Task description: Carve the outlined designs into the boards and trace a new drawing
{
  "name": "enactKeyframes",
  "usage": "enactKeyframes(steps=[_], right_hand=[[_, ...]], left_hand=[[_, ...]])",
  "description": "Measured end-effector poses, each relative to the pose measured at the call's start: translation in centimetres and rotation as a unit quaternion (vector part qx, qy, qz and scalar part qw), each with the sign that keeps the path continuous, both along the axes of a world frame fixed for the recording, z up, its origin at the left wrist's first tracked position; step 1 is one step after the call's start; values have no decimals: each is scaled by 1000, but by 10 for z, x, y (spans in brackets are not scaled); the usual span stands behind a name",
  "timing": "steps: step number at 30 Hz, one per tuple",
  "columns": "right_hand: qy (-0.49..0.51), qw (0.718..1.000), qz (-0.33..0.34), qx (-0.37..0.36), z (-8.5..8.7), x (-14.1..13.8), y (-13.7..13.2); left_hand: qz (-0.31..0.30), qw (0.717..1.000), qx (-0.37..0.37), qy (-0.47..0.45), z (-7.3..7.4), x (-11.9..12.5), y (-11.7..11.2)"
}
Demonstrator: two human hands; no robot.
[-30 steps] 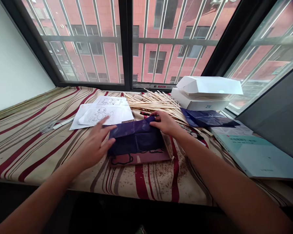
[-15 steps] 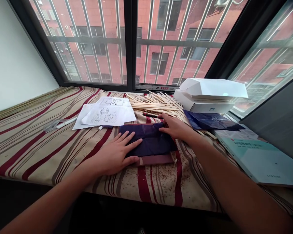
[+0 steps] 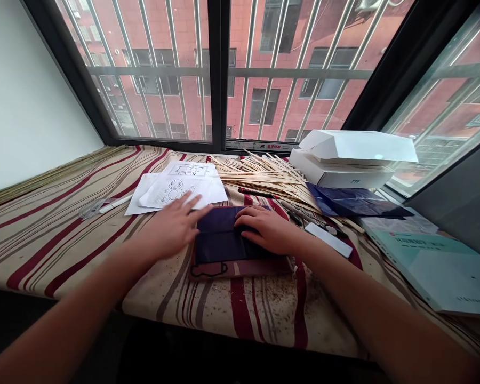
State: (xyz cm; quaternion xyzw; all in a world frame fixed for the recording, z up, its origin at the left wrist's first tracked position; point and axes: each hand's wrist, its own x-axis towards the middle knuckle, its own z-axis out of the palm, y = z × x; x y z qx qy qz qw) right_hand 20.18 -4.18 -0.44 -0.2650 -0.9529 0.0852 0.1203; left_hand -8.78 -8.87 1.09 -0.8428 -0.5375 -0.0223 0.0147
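A dark blue sheet [image 3: 218,240] lies on a reddish-brown board [image 3: 240,268] that bears a black outline drawing. My left hand [image 3: 172,226] hovers or rests at the sheet's left edge with its fingers stretched out and somewhat blurred. Flat on the right half of the sheet lies my right hand [image 3: 266,230], fingers spread and pointing left. Neither hand holds anything. The board sits on a striped cloth [image 3: 64,240] that covers the window ledge.
White sheets with cartoon line drawings [image 3: 180,186] lie behind the left hand. A pile of thin wooden sticks [image 3: 264,173], two white boxes [image 3: 344,160], another dark blue sheet [image 3: 352,200], a teal book [image 3: 428,261] and a white pen [image 3: 112,202] surround the work.
My right hand slid from the sheet's far right corner onto its middle. My left hand moved from the sheet's front left up to its left edge. The sheet now lies flatter.
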Motion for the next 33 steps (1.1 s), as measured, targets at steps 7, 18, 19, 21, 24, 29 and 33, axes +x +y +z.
enactKeyframes(steps=[7,18,19,21,24,29,33], right_hand=[[-10,1000,-2,-7,4,2,0],[-35,999,-9,14,5,7,3],[-37,999,-9,14,5,7,3],[-37,999,-8,14,5,7,3],[-34,999,-6,7,6,7,3],[-38,999,-6,-9,7,8,3],[-39,999,-8,-13,7,7,3]], left_hand=[[72,993,-66,69,-2,-64,64],[81,994,-29,66,-2,-71,76],[77,995,-32,56,-1,-75,78],[51,997,-45,25,4,-85,81],[6,994,-112,-16,18,-95,79],[7,989,-146,13,49,-94,63],[46,996,-68,20,58,-81,54]])
